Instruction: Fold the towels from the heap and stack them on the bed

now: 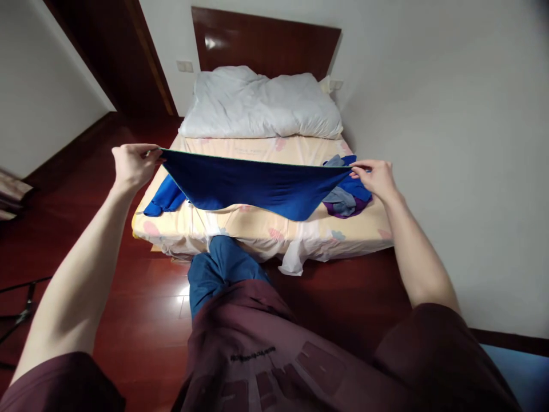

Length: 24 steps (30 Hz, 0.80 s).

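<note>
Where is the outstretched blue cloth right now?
In the head view, the blue cloth hangs mid-frame over the bed, stretched between the left hand and right hand.

The single camera sits on the person's head, facing forward and steeply down past the maroon shirt (266,343) and both outstretched arms, close above them, with the bed (257,229) a little beyond and the headboard (266,43) farthest off, near the top edge.
</note>
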Tool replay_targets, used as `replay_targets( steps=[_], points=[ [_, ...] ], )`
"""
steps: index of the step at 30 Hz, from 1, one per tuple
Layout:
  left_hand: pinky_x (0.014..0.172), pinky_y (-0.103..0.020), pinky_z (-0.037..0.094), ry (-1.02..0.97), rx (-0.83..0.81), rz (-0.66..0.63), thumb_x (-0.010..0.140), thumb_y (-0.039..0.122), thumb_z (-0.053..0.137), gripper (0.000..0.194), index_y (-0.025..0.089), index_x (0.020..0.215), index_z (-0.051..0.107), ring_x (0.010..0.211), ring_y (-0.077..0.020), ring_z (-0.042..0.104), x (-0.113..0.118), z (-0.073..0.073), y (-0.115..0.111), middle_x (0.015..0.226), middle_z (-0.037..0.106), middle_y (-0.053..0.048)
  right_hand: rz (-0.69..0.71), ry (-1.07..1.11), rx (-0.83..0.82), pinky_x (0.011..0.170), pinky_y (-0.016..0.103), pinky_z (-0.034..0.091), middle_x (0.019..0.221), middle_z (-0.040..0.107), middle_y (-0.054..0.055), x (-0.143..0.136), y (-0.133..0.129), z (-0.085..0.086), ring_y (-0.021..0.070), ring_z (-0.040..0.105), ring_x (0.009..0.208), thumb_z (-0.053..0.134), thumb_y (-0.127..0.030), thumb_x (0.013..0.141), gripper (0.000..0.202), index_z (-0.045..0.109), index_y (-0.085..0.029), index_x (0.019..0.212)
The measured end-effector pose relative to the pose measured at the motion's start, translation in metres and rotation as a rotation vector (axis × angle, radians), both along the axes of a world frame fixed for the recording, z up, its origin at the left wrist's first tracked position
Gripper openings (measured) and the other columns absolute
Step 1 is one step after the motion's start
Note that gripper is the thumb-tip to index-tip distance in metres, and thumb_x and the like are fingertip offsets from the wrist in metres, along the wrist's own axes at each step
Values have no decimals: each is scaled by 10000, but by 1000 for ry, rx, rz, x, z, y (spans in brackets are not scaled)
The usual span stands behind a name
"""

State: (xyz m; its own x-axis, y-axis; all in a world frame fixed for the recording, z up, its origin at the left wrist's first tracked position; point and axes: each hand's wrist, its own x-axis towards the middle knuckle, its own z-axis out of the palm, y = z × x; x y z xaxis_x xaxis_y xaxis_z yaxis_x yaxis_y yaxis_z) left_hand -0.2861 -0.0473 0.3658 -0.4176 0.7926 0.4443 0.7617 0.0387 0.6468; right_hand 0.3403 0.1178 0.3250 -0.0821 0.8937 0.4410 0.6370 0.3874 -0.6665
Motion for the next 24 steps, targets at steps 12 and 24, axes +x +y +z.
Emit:
replay_targets(
  steps=[12,24],
  points=[
    [1046,-519,568,240,-374,-277,901,465,768,411,95,1074,809,887,-193,765,-30,36,-24,830,785,16,12,-53,-450,597,315,640,640,750,120,42,-38,48,191,735,573,868,-189,821,115,801,-99,842],
    [966,-271,571,254,-588,-290,922,391,689,435,6,1111,762,868,-130,781,-14,33,69,901,793,20,-23,-144,-595,764,539,684,695,758,175,48,89,21,278,750,578,857,-475,842,284,764,-230,731]
  ],
)
